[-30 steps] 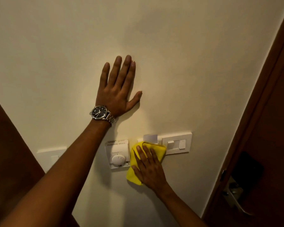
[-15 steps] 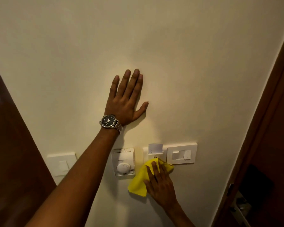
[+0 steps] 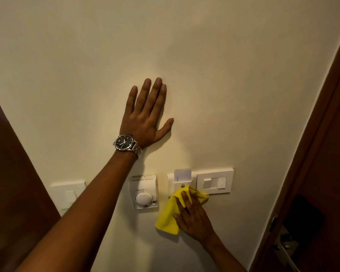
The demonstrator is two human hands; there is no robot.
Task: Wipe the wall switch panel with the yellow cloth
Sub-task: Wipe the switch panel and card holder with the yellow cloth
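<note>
The crumpled yellow cloth [image 3: 167, 217] is pressed on the white switch panel's [image 3: 214, 183] lower left edge by the right hand [image 3: 194, 218], fingers extended; the left hand [image 3: 145, 118] is laid flat, spread, on the wall [image 3: 224, 75].

The cloth [image 3: 167, 217] under the right hand [image 3: 194, 216] covers the lower left corner of the panel [image 3: 227, 182], and the hand hides the cloth's middle. Just above the grip, the marks on the card [image 3: 183, 175] are too small to read, as is the print on the thermostat [image 3: 143, 190] to its left. Farther left, a forearm [image 3: 98, 203] hides the right edge of a second plate [image 3: 65, 193]. Far right, the door handle [image 3: 285, 246] is blurred and cut off.
</note>
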